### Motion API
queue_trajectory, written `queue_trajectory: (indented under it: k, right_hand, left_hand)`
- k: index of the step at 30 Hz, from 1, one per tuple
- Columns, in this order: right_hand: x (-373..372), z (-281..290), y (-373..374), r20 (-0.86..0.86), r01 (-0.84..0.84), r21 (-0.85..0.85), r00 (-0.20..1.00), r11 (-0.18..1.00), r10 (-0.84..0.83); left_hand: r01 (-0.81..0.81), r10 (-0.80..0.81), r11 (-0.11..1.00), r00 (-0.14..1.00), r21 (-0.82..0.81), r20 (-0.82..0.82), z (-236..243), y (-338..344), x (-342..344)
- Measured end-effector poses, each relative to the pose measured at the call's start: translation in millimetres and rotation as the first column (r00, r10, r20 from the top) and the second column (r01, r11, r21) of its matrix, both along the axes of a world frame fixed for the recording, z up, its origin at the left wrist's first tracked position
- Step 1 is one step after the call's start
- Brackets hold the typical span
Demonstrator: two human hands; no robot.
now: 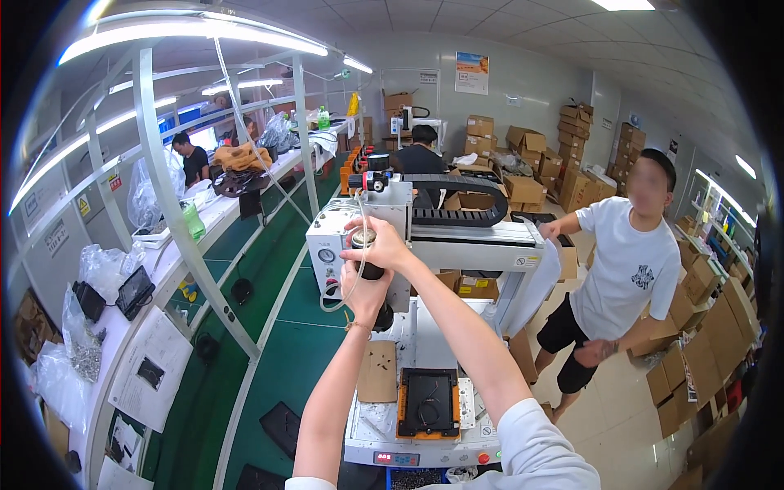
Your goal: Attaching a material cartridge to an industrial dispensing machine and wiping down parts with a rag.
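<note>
Both my arms reach up to the head of a white benchtop gantry machine [400, 282]. My left hand [365, 292] is closed around the lower part of a dark upright cylinder [372, 270] at the machine's front. Higher up, my right hand [385, 245] wraps the cylinder's pale round top [363, 238]. A clear hose [341, 304] loops down beside my fingers, next to a round pressure gauge [327, 255]. Below, on the machine bed, lie a black tray in an orange-edged fixture [429, 402] and a brown board with small dark parts [377, 371].
A person in a white shirt [625, 261] stands at the right, one hand near the gantry's end. Left runs a long white workbench [122, 314] with metal posts, plastic bags and a small screen [135, 291]. Cardboard boxes [523, 192] are stacked behind. A red button [483, 458] sits on the front panel.
</note>
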State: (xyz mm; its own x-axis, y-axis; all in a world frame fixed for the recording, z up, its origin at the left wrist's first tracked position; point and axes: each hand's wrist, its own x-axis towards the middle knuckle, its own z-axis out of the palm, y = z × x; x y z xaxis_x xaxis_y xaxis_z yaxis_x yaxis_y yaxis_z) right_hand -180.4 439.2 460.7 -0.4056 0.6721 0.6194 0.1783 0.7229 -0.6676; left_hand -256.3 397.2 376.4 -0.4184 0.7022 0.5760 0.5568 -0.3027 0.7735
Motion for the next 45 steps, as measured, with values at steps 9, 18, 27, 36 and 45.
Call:
queue_trajectory:
  k: [9, 18, 27, 36, 45]
  right_hand:
    - [-13.7, -10.3, -7.6, -0.218, 0.176, -0.012, 0.96, 0.984, -0.175]
    - [-25.9, -13.3, -16.5, -0.251, 0.443, 0.027, 0.871, 0.896, -0.423]
    - [-6.0, -9.0, -12.7, -0.146, 0.257, 0.055, 0.958, 0.965, -0.247]
    - [-10.3, -2.6, -15.1, -0.064, 0.203, 0.082, 0.978, 0.976, -0.198]
    - [-15.5, -1.3, -27.0, -0.152, 0.348, 0.004, 0.927, 0.937, -0.343]
  left_hand:
    - [-0.061, 0.069, 0.997, 0.981, 0.047, -0.182, -15.8, 21.2, -6.4]
    - [0.119, -0.117, 0.993, 0.989, 0.013, -0.095, -11.5, 23.2, -15.7]
    - [-0.013, 0.032, 0.993, 0.987, 0.119, -0.157, -9.7, 8.4, -3.0]
    - [-0.151, 0.161, 0.982, 0.983, 0.115, -0.083, -3.9, 21.3, -1.5]
    - [0.023, -0.006, 0.99, 0.992, 0.142, -0.123, 5.3, 19.4, -7.7]
